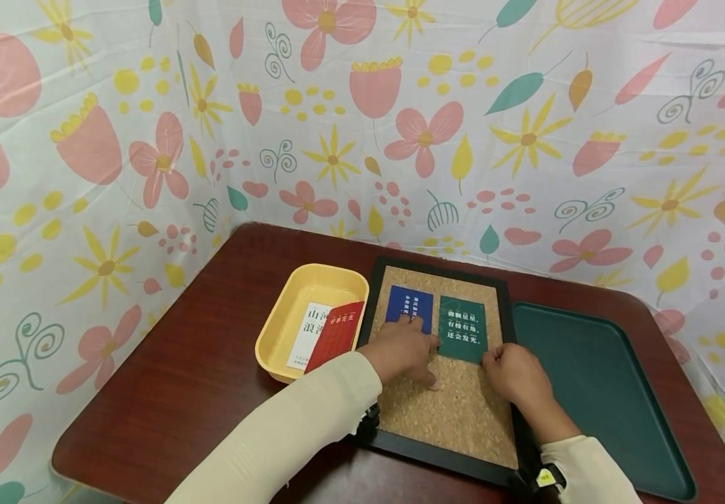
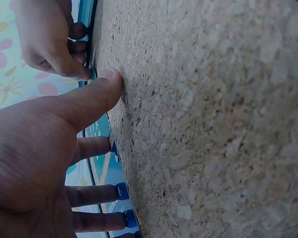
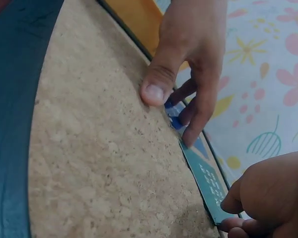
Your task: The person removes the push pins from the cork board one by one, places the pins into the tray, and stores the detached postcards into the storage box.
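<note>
A cork board [image 1: 450,420] in a black frame lies on the table with two cards on its far half. On the left is a blue card [image 1: 422,305] with white writing, partly covered by my left hand [image 1: 403,350]. Those fingers are extended, with fingertips on the blue card and thumb [image 2: 109,77] on the cork. The index fingertip reaches the near left corner of a green card [image 1: 461,322] with white characters. My right hand [image 1: 518,374] pinches that card's near right corner between thumb and curled fingers [image 3: 233,223].
Left of the board stands a yellow tub [image 1: 265,332], holding a white card [image 1: 302,332] and a red card [image 1: 340,336]. A dark green tray [image 1: 602,399] lies to the right on the brown table [image 1: 198,357]. Behind the table hangs a flowered cloth [image 1: 362,140].
</note>
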### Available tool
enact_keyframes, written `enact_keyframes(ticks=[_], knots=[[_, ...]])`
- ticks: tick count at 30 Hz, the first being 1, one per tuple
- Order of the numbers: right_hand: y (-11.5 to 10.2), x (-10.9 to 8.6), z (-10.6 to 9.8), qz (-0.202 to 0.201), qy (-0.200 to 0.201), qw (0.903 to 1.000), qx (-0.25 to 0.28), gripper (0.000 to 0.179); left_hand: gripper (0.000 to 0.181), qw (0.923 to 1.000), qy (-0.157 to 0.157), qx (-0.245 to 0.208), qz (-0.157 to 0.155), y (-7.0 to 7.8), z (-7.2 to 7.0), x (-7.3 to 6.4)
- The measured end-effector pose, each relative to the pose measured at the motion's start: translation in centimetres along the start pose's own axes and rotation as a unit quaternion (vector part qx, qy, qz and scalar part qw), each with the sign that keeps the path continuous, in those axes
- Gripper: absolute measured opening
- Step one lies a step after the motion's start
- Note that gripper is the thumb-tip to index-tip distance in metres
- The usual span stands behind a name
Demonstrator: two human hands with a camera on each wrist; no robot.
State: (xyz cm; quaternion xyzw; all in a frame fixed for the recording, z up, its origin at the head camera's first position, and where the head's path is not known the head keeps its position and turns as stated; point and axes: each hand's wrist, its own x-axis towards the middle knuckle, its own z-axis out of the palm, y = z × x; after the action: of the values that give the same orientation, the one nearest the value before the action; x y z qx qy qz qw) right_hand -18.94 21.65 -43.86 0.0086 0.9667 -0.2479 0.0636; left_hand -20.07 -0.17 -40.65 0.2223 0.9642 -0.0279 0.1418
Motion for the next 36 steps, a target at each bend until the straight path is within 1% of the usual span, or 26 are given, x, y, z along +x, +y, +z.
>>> enact_keyframes(ticks=[3, 5, 8, 11, 14, 18, 23, 25, 28, 33, 36], knots=[[0.1, -0.1, -0.3, 0.004, 0.000, 0.9996, 0.028, 0.033, 0.081, 0.9999, -0.003, 0.012, -0.002, 0.1, 0.0, 0.0], [0.2, -0.2, -0.5, 0.007, 0.009, 0.9989, 0.045, 0.027, 0.081, 0.9999, -0.004, 0.010, -0.003, 0.2, 0.0, -0.1], [0.1, -0.3, -0.7, 0.008, 0.024, 0.9977, 0.063, 0.034, 0.081, 1.0000, -0.006, 0.001, -0.007, 0.2, 0.0, -0.1], [0.1, -0.5, -0.8, 0.007, 0.027, 0.9959, 0.086, 0.036, 0.081, 0.9999, -0.009, -0.008, -0.010, 0.3, 0.0, -0.2], [0.1, -0.7, -1.0, 0.008, 0.014, 0.9919, 0.126, 0.044, 0.080, 0.9998, -0.011, -0.015, -0.012, 0.4, -0.1, -0.2], [0.3, -1.0, -1.2, 0.018, -0.019, 0.9838, 0.177, 0.051, 0.075, 0.9994, -0.012, -0.025, -0.019, 0.4, -0.2, -0.2], [0.7, -1.2, -1.2, 0.033, -0.039, 0.9752, 0.215, 0.042, 0.069, 0.9987, -0.011, -0.043, -0.026, 0.6, -0.3, -0.2], [0.8, -1.3, -1.2, 0.036, -0.039, 0.9723, 0.228, 0.039, 0.067, 0.9981, -0.006, -0.055, -0.028, 0.6, -0.3, -0.1], [1.0, -1.3, -1.3, 0.038, -0.038, 0.9688, 0.242, 0.037, 0.058, 0.9965, 0.006, -0.075, -0.036, 0.4, -0.2, 0.2], [1.0, -1.5, -1.5, 0.044, -0.030, 0.9667, 0.250, 0.038, 0.044, 0.9933, 0.027, -0.104, -0.044, 0.0, 0.0, 0.8], [1.1, -1.6, -1.6, 0.046, -0.025, 0.9659, 0.254, 0.041, 0.037, 0.9909, 0.042, -0.121, -0.041, -0.3, -0.1, 0.9]])
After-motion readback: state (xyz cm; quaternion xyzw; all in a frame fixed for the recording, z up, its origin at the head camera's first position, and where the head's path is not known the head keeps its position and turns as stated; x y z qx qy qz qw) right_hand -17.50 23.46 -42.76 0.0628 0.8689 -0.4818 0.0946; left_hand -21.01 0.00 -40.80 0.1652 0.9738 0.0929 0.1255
